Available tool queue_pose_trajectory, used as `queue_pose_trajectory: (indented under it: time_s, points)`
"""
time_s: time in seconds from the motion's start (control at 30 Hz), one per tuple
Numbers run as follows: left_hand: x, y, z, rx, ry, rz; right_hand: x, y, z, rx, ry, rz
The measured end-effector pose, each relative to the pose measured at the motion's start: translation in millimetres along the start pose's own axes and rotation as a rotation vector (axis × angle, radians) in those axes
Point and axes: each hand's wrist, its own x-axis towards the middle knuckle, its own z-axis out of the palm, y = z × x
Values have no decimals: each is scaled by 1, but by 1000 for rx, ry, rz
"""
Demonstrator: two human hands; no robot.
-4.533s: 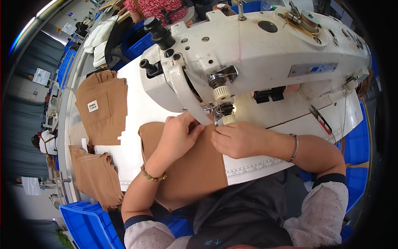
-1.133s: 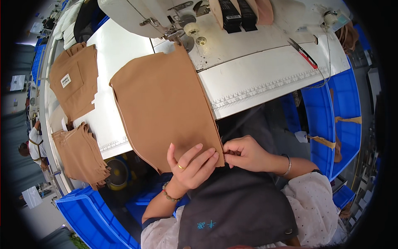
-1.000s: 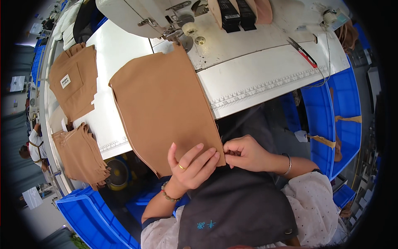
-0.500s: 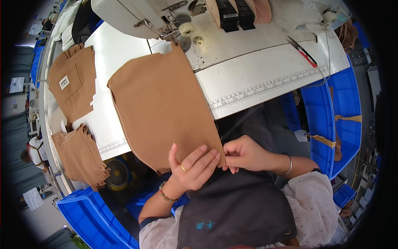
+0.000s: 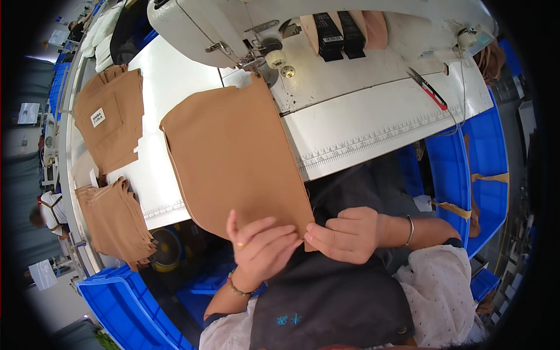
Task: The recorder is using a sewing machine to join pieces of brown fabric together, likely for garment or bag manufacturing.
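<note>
A large brown fabric panel point(image 5: 233, 157) stretches from under the presser foot of a white sewing machine point(image 5: 204, 29) down over the table's near edge. My right hand point(image 5: 347, 236) pinches the panel's near right corner between thumb and fingers. Beside that corner, my left hand point(image 5: 262, 245) rests against the fabric's lower edge, its fingers stretched out and spread. A ring and a beaded bracelet are on the left hand and wrist; a metal bangle circles the right wrist.
Two stacks of brown fabric pieces, an upper one point(image 5: 111, 128) and a lower one point(image 5: 114, 219), lie at left. Red-handled thread snips point(image 5: 429, 90) lie at right. Blue bins point(image 5: 449, 169) stand beside the table, another blue bin point(image 5: 125, 297) at lower left. Black-labelled pieces point(image 5: 341, 35) lie behind.
My right hand has moved a little down and left onto the corner, its fingers now turned toward the fabric. My left hand has shifted slightly down. The whole view has tilted a little.
</note>
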Motion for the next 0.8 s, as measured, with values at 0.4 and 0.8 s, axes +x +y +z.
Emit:
queue_pose_trajectory:
  time_s: [0.4,0.8]
  points:
    - [-60,-66,-41,-1028,403,-1171,-3,6,-5,95,-32,55]
    - [-30,-70,-86,-777,171,-1135,-10,10,-2,134,-155,34]
